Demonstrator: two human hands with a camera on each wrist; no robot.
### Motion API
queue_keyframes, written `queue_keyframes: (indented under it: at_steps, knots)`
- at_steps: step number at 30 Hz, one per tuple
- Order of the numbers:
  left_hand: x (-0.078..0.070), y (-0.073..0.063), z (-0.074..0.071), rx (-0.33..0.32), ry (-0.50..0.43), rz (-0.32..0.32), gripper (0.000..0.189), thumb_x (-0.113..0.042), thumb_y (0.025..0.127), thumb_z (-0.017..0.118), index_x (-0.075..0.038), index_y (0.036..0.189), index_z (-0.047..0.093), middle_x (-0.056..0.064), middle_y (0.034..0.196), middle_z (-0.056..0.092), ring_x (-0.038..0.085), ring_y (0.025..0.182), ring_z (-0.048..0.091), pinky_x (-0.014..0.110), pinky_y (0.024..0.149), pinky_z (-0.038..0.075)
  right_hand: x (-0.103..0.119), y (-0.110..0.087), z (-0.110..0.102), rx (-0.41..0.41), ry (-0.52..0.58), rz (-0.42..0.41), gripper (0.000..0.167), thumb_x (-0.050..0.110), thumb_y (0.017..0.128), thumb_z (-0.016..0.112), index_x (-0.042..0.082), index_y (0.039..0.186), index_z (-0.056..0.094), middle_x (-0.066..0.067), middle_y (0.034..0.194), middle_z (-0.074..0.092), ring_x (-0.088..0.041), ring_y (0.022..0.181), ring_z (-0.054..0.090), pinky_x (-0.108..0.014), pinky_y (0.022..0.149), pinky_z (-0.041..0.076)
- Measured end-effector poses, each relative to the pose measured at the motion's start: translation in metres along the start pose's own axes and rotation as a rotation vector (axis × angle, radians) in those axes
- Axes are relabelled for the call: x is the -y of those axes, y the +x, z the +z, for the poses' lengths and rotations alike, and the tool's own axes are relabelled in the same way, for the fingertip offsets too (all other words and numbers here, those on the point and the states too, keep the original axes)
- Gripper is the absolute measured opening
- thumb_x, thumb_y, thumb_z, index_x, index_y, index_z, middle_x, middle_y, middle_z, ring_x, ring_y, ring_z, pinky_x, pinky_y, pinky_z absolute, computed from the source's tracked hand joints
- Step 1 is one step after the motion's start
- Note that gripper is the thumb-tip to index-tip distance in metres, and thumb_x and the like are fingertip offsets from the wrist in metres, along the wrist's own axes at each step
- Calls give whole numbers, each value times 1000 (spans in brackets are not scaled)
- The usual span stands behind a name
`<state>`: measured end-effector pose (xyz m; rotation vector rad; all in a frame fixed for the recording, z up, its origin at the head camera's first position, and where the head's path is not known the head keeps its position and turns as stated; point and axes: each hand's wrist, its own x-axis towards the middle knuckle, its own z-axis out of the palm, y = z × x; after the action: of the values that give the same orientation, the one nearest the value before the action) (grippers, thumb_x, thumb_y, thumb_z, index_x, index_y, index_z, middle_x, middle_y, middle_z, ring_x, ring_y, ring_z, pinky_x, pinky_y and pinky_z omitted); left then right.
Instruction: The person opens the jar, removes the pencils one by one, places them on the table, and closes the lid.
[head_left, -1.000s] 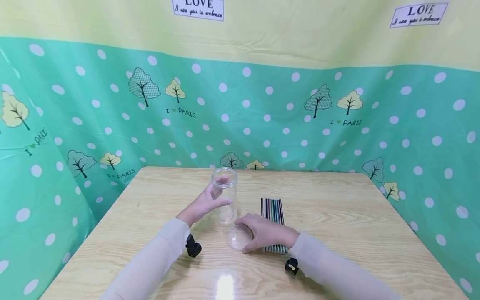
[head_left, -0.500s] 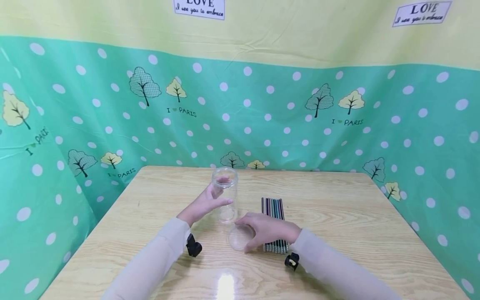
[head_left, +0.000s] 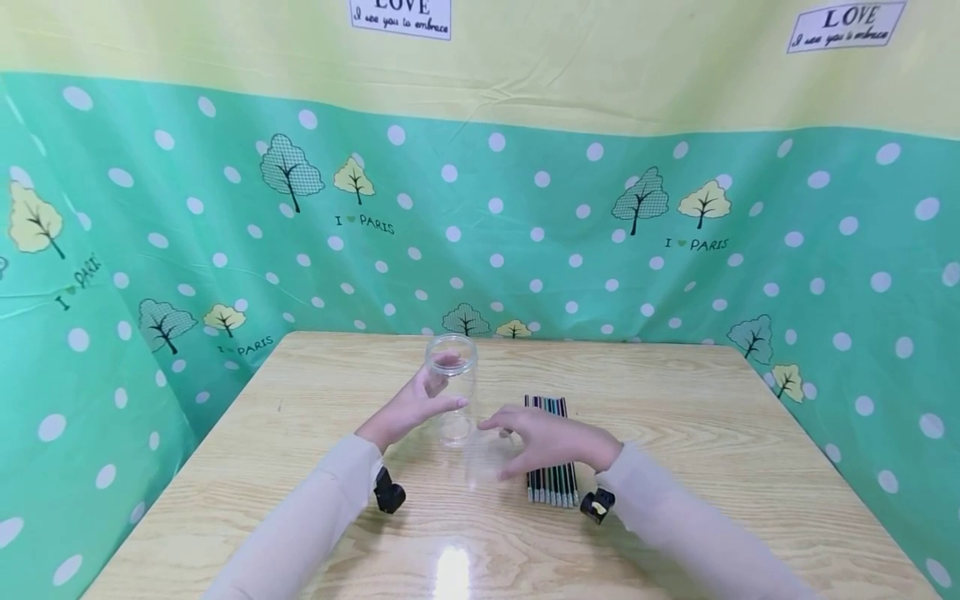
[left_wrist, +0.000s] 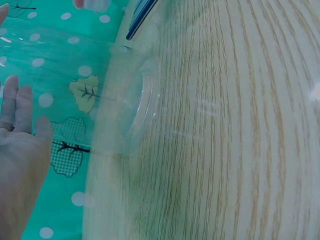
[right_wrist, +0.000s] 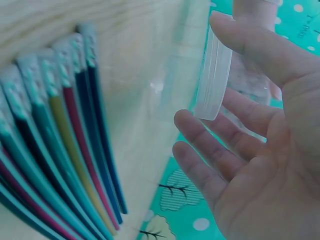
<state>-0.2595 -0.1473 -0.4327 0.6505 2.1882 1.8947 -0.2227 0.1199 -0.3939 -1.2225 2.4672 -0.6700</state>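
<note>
A tall clear plastic jar (head_left: pixel 463 385) stands upright on the table, its open mouth facing up. My left hand (head_left: pixel 401 412) grips it from the left, fingers behind and thumb in front; the left wrist view shows the jar's clear base (left_wrist: pixel 145 100) on the wood. To the right of the jar, my right hand (head_left: pixel 547 439) holds a round clear lid (right_wrist: pixel 215 72) by its edge, between thumb and fingers. In the right wrist view the lid is tilted on edge, above the tabletop; in the head view it looks faint and blurred.
Several striped pencils (head_left: pixel 553 485) lie side by side under and beside the right forearm, metallic-looking ends toward the person. The wooden table (head_left: pixel 660 400) meets a green dotted curtain (head_left: pixel 525 208) at its back and sides. Black wrist cameras (head_left: pixel 388 492) hang below both sleeves.
My right hand has raised the lid from the table and moved slightly up and to the right. The left hand and the jar have stayed in place.
</note>
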Motion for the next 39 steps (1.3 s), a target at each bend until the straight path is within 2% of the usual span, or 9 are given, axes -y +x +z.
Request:
queue_keyframes:
  at_steps: [4,10,14,18,24,30,34,39]
  knots:
    - [0,0,0,6,-8,11,81,-18,89,77,-15,154,29,10,160,31,37,149,19,54,120,15,3,-3,-9,-7,-2,2,74,36,84,81,8,146,51,-9,139,54,-28,116,57,-38,94,51]
    - [0,0,0,0,-4,-17,85,-21,88,77,-13,156,26,9,160,30,39,148,19,58,119,15,8,-9,-20,-29,-23,-18,74,37,84,81,9,145,51,-6,139,55,-24,118,57,-39,99,49]
    - [0,1,0,3,-23,-29,84,-18,88,77,-13,155,27,9,161,30,37,149,17,56,120,14,14,-12,-30,-49,-32,-52,72,33,85,81,8,145,51,-5,138,55,-23,118,56,-41,99,49]
    - [1,2,0,2,-25,-14,81,-15,89,76,-14,154,28,9,160,30,36,150,17,54,120,14,19,-13,-43,-59,-46,-66,73,37,87,79,10,147,49,-3,140,55,-22,120,56,-41,101,48]
    - [0,3,1,3,-22,10,76,-10,90,74,-13,152,31,9,158,35,34,149,19,51,121,14,23,-13,-57,-89,-11,-82,72,37,87,79,10,147,49,-5,142,53,-23,121,56,-45,103,47]
    - [0,3,0,-3,-18,-7,80,-13,89,76,-13,154,29,8,159,34,36,149,19,54,120,14,24,-12,-70,-127,62,-96,72,31,86,81,8,147,49,-9,143,53,-25,120,59,-46,102,48]
    - [0,3,0,-1,-25,-12,80,-15,89,76,-12,154,29,7,158,35,34,150,18,53,121,13,23,-11,-76,-148,72,-106,72,31,87,80,6,146,49,-10,142,54,-27,120,58,-48,102,48]
    - [0,1,0,-4,-32,-16,76,-15,90,76,-17,152,31,7,158,35,36,149,18,56,120,12,23,-6,-82,-200,64,-139,70,31,87,81,5,145,52,-8,140,56,-29,119,58,-47,102,48]
